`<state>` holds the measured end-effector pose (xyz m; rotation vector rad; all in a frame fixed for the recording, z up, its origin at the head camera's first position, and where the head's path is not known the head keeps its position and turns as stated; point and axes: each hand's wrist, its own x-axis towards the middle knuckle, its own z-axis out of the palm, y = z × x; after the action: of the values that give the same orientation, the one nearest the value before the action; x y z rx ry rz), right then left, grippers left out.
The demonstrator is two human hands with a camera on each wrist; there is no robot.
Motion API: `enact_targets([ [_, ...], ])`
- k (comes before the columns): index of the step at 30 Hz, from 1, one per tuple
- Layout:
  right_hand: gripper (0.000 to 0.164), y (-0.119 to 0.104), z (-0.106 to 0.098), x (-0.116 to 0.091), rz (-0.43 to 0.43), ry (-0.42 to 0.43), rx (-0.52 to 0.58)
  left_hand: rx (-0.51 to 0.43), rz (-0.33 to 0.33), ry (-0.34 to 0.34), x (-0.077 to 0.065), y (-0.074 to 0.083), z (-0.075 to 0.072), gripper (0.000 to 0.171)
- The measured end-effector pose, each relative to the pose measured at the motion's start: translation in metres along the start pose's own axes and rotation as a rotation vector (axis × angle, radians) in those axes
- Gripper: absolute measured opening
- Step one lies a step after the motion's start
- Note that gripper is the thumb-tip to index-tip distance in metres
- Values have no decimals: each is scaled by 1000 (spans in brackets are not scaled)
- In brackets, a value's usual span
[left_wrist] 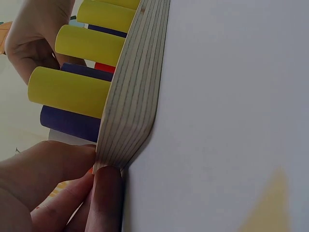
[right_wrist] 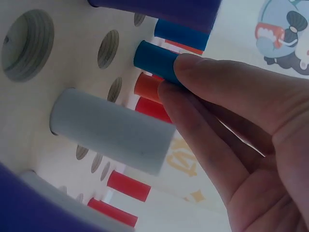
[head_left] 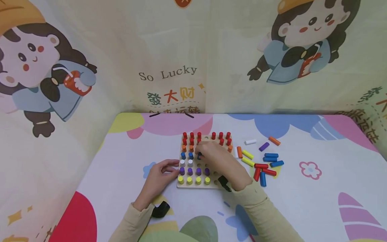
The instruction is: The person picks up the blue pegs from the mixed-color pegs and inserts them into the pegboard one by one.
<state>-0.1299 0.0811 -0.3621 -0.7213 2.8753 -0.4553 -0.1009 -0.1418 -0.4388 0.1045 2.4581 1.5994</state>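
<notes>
The right grip [head_left: 215, 157] pinches a smooth, cylindrical blue peg [right_wrist: 155, 61] by its upper end. The left grip [head_left: 160, 177], loosely curved, touches the layered wooden board [left_wrist: 136, 92].

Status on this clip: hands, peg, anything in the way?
Right hand pinching blue peg at pegboard, seating unclear. Left hand touching pegboard's left edge. Loose pegs right of pegboard; no obstruction visible.

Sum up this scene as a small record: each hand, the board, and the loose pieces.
Left hand: touches the left edge of the board
Right hand: pinches a blue peg; whether it is fully seated is unclear
Board's nearest row: yellow pegs, four visible
Board's farthest row: red pegs
Loose pegs: right of the board; red, blue, yellow, orange, purple, white
</notes>
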Motion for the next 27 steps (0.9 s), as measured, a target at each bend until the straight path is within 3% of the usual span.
enact_targets([
  [16, 31, -1, 1, -3, -34, 44, -56, 19, -18, 1, 0, 1, 0, 33],
  [27, 30, -5, -20, -14, -30, 40, -35, 34, -26, 8, -1, 2, 0, 33],
])
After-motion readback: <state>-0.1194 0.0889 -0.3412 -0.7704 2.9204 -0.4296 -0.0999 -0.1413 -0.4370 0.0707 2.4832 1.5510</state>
